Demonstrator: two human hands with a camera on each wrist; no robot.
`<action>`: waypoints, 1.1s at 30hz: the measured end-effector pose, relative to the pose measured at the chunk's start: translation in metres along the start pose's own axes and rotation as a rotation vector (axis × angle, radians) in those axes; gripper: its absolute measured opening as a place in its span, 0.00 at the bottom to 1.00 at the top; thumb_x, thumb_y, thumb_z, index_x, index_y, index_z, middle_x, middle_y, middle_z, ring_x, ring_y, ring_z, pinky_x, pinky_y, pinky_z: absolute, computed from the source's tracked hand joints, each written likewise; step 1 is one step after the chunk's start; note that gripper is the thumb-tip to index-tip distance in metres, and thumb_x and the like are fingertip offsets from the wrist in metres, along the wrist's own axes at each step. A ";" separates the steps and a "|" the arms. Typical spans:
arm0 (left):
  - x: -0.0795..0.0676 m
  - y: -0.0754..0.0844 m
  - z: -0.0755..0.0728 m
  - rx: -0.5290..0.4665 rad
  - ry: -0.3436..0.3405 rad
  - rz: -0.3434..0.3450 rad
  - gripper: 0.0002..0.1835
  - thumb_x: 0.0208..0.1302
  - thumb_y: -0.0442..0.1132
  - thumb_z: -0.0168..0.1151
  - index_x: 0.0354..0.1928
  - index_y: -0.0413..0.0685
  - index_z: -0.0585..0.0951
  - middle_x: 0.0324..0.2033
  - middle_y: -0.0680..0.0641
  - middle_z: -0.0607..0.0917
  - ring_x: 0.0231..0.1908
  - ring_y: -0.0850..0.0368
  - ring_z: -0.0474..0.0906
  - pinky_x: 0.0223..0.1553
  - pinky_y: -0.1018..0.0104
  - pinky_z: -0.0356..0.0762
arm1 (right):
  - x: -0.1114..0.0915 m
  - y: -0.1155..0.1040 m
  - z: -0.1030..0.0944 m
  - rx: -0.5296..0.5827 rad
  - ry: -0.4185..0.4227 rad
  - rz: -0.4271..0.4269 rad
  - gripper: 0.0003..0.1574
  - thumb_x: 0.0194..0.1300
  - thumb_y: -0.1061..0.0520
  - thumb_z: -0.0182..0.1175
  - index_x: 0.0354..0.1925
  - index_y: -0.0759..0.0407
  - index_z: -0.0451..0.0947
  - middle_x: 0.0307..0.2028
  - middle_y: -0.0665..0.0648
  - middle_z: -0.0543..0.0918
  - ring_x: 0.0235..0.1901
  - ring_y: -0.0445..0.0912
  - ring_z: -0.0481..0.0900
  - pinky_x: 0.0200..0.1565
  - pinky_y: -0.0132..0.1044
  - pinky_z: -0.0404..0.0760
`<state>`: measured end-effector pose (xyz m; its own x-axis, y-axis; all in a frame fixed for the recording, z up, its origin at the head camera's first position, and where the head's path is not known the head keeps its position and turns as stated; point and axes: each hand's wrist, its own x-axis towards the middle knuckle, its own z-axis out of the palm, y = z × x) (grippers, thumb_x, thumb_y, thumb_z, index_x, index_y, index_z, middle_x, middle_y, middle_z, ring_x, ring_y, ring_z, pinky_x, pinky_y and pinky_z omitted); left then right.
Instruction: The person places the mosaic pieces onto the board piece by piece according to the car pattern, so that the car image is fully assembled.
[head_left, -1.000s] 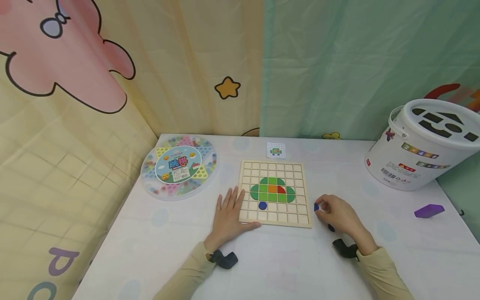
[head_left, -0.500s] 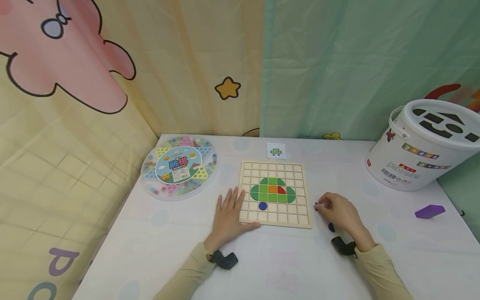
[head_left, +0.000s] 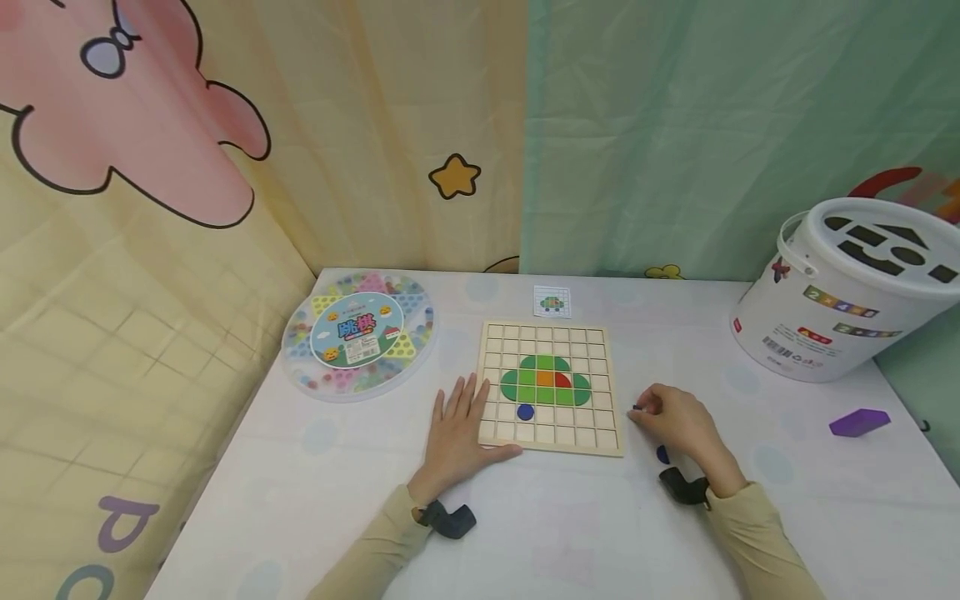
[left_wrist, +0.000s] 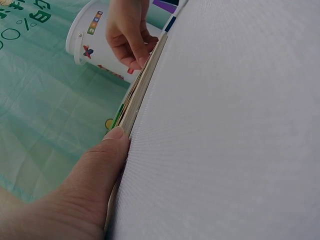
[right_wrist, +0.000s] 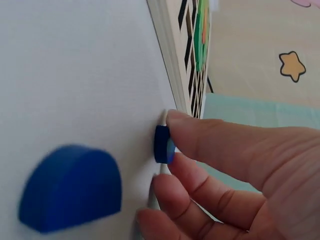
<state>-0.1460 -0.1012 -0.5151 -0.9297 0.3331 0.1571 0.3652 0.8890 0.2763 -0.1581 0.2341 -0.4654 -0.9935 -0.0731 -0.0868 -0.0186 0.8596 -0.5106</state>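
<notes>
In the head view a square wooden grid board (head_left: 577, 435) lies on the table, with green, orange and red pieces (head_left: 545, 379) making a rounded shape and a round blue shape (head_left: 525, 412) below it. My left hand (head_left: 459, 433) rests spread at the board's lower left corner; its thumb lies along the front edge in the left wrist view. Just right of the board, my right hand (head_left: 678, 421) pinches a small blue piece (right_wrist: 161, 144) between thumb and index finger, close over the table. A second blue piece (right_wrist: 75, 187), curved on one side, sits near the right wrist.
Behind the board lies a small pattern card (head_left: 552, 302). A round, clear-lidded game box (head_left: 358, 335) is at the back left. On the right stand a white bucket (head_left: 787, 321) with shaped holes in its lid and a purple block (head_left: 858, 422).
My right hand has shifted slightly and turned the pinched blue piece, so less of it shows. The second blue piece is more exposed beside the wrist. My left hand and the board stay put.
</notes>
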 end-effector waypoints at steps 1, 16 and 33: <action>0.000 0.000 0.001 0.003 -0.004 -0.003 0.60 0.46 0.77 0.56 0.73 0.45 0.54 0.72 0.39 0.51 0.71 0.44 0.41 0.67 0.44 0.34 | 0.000 0.000 0.000 0.005 -0.003 0.005 0.12 0.58 0.54 0.66 0.33 0.62 0.78 0.23 0.51 0.75 0.24 0.45 0.70 0.25 0.37 0.67; 0.000 -0.002 0.004 -0.007 0.005 0.000 0.61 0.46 0.77 0.56 0.73 0.45 0.53 0.72 0.40 0.52 0.71 0.45 0.40 0.67 0.45 0.33 | -0.007 0.002 -0.009 -0.007 -0.002 0.043 0.13 0.55 0.51 0.69 0.32 0.60 0.85 0.26 0.51 0.83 0.27 0.45 0.76 0.27 0.39 0.71; 0.000 -0.003 0.003 -0.001 -0.004 -0.002 0.61 0.46 0.78 0.55 0.74 0.45 0.53 0.72 0.40 0.51 0.71 0.45 0.39 0.67 0.45 0.33 | -0.008 -0.007 -0.001 -0.011 0.031 -0.029 0.10 0.54 0.59 0.69 0.28 0.59 0.76 0.22 0.50 0.76 0.22 0.44 0.71 0.23 0.37 0.68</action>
<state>-0.1472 -0.1023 -0.5189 -0.9307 0.3322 0.1530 0.3631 0.8895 0.2774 -0.1503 0.2289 -0.4603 -0.9955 -0.0828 -0.0459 -0.0486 0.8630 -0.5029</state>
